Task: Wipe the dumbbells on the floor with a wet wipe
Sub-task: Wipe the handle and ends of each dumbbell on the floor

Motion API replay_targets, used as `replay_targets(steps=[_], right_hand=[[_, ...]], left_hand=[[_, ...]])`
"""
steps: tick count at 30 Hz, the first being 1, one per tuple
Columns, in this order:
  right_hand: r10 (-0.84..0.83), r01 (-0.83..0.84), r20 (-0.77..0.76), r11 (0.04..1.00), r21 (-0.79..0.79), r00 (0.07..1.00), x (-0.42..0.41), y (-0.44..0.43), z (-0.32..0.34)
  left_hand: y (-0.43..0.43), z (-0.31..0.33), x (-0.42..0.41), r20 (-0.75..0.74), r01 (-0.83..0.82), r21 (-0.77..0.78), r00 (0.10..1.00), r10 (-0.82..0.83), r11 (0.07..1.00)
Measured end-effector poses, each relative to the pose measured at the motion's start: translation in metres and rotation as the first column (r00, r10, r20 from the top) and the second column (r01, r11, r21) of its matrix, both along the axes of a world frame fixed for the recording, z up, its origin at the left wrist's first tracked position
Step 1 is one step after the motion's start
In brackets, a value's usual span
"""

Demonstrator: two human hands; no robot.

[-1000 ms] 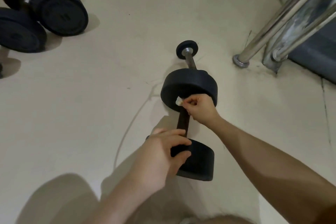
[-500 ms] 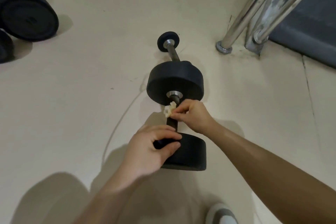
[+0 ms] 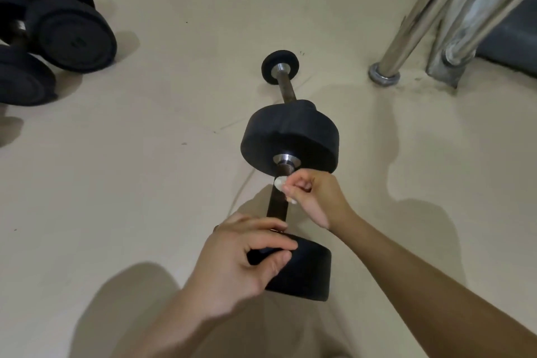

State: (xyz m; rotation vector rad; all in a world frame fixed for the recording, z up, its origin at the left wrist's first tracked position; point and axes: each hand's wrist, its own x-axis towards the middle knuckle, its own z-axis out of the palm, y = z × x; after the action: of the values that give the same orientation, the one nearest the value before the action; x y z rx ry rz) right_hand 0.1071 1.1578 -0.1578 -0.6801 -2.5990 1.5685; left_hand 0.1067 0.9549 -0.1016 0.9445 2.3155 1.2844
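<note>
At frame centre the dumbbell (image 3: 290,131) is steadied on the floor (image 3: 145,183) by the left hand (image 3: 241,264), fingers (image 3: 261,225) curled round its near weight (image 3: 308,273), apparently to prevent rolling. A wadded wet wipe (image 3: 279,183) is pinched in the right hand (image 3: 316,197) against the bar (image 3: 276,208) for rubbing.

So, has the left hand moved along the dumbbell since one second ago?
No. The left hand still grips the near weight of the dumbbell, exactly where it was one second ago.
</note>
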Motion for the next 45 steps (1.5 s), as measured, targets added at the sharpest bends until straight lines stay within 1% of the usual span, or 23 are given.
replay_targets(steps=[3,8,10,12,14,16,18,19,21,23,24,25,27,29,31,33,34,36,38,40,42,43,45], right_hand=[[-0.086,0.082,-0.075,0.995,-0.054,0.993,-0.009,0.011,-0.001],[-0.267,0.285,-0.236,0.957,0.044,0.934,0.010,-0.003,-0.017],[-0.191,0.209,-0.246,0.977,0.050,0.950,0.013,0.002,-0.014],[0.014,-0.008,-0.177,0.999,0.038,0.984,0.019,0.011,-0.006],[0.177,-0.169,-0.103,0.982,0.082,0.979,0.021,0.018,0.000],[0.136,-0.116,-0.113,0.979,0.170,0.984,0.011,0.022,0.001],[0.046,0.000,-0.138,0.948,0.318,0.989,0.000,0.022,0.000],[0.041,0.010,-0.141,0.938,0.348,0.989,0.000,0.022,-0.001],[0.188,-0.136,-0.141,0.939,0.315,0.972,0.014,0.019,0.000],[0.376,-0.343,-0.103,0.908,0.242,0.921,0.033,0.014,0.007],[0.419,-0.391,-0.076,0.888,0.241,0.905,0.034,0.014,0.010],[0.394,-0.364,-0.055,0.887,0.284,0.917,0.026,0.016,0.011],[0.233,-0.197,-0.046,0.898,0.394,0.971,0.002,0.025,0.011],[0.136,-0.102,-0.065,0.922,0.374,0.988,-0.008,0.028,0.013],[0.272,-0.260,0.012,0.908,0.328,0.962,0.004,0.022,0.016],[0.463,-0.476,0.112,0.841,0.258,0.879,0.024,0.014,0.022],[0.488,-0.504,0.130,0.815,0.288,0.863,0.024,0.016,0.024],[0.379,-0.353,0.047,0.802,0.481,0.924,0.006,0.031,0.021],[0.259,-0.197,-0.040,0.818,0.541,0.965,-0.003,0.042,0.020],[0.324,-0.282,-0.011,0.841,0.462,0.946,0.010,0.039,0.019],[0.459,-0.456,0.086,0.805,0.379,0.884,0.031,0.029,0.025],[0.493,-0.497,0.118,0.777,0.386,0.862,0.034,0.030,0.025],[0.385,-0.379,0.090,0.793,0.478,0.919,0.020,0.043,0.024]], left_hand=[[0.007,0.001,0.004,-0.005,0.048,-0.036,0.999,-0.048,0.998],[0.017,0.004,0.015,-0.093,0.085,-0.074,0.991,-0.092,0.994],[0.018,0.003,0.020,-0.124,0.084,-0.085,0.988,-0.094,0.993],[0.014,0.001,0.023,-0.114,0.036,-0.086,0.992,-0.046,0.996],[0.011,-0.001,0.024,-0.102,-0.044,-0.104,0.994,0.034,0.994],[0.010,-0.001,0.027,-0.057,-0.078,-0.127,0.996,0.071,0.989],[0.012,-0.001,0.030,-0.060,-0.055,-0.176,0.997,0.045,0.983],[0.013,0.000,0.031,-0.065,-0.045,-0.196,0.997,0.033,0.980],[0.013,0.002,0.034,-0.054,-0.048,-0.204,0.998,0.037,0.978],[0.015,0.005,0.035,-0.041,-0.028,-0.208,0.999,0.020,0.978],[0.016,0.006,0.035,-0.037,-0.006,-0.218,0.999,-0.002,0.976],[0.017,0.007,0.036,-0.031,0.019,-0.224,0.999,-0.026,0.974],[0.018,0.011,0.035,0.016,0.074,-0.220,0.997,-0.072,0.973],[0.019,0.015,0.034,0.087,0.123,-0.204,0.990,-0.107,0.971],[0.020,0.020,0.033,0.114,0.161,-0.187,0.983,-0.142,0.969],[0.024,0.023,0.034,0.111,0.219,-0.186,0.973,-0.201,0.958],[0.025,0.024,0.036,0.107,0.246,-0.205,0.968,-0.228,0.947],[0.026,0.021,0.038,0.094,0.269,-0.247,0.963,-0.253,0.931],[0.024,0.015,0.037,0.094,0.219,-0.247,0.975,-0.202,0.944],[0.020,0.010,0.034,0.121,0.149,-0.220,0.985,-0.124,0.964],[0.020,0.008,0.034,0.146,0.132,-0.179,0.984,-0.106,0.975],[0.021,0.008,0.034,0.160,0.133,-0.152,0.981,-0.108,0.979],[0.022,0.007,0.033,0.199,0.105,-0.079,0.976,-0.088,0.991]])
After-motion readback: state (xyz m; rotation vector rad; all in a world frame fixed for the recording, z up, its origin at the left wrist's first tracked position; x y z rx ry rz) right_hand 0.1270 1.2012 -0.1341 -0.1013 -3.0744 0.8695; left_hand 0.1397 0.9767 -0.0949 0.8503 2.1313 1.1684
